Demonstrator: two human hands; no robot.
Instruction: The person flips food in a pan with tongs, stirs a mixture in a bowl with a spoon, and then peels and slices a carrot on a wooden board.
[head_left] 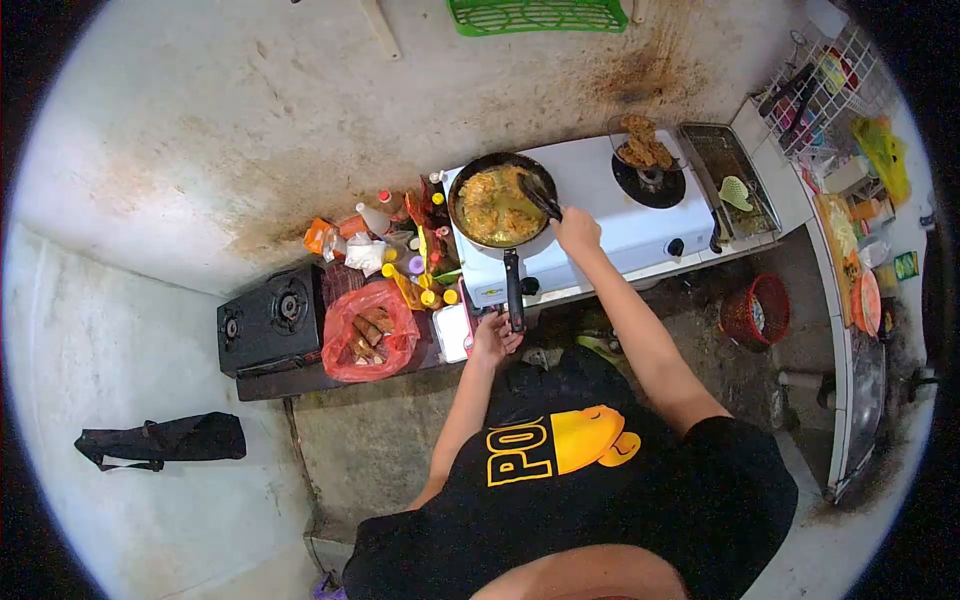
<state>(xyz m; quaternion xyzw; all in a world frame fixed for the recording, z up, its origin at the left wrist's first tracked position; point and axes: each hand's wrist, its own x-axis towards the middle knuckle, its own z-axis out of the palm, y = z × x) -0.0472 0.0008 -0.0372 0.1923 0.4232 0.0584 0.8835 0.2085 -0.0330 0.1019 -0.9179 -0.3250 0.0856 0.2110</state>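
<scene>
My right hand (pixel 577 232) is closed around a black cooking utensil (pixel 541 196). Its dark head reaches over the right side of a black frying pan (pixel 455 205). Golden-brown pieces of food (pixel 482 188) sit in bubbling oil inside the pan. The pan rests on the left end of a white gas stove (pixel 590 235), its black handle (pixel 513 285) pointing towards me. At the tip of this handle is my left hand (pixel 493 338), thumb and fingers apart. Beside that hand lies a white rectangular object (pixel 452 333) with a red edge.
Fried pieces (pixel 643 145) lie on a strainer over the right burner. A metal tray (pixel 765 200) holds a green slotted tool (pixel 735 193). Left are bottles (pixel 373 217), a red plastic bag (pixel 340 362) and a black stove (pixel 270 315). A red basket (pixel 735 325) stands lower right.
</scene>
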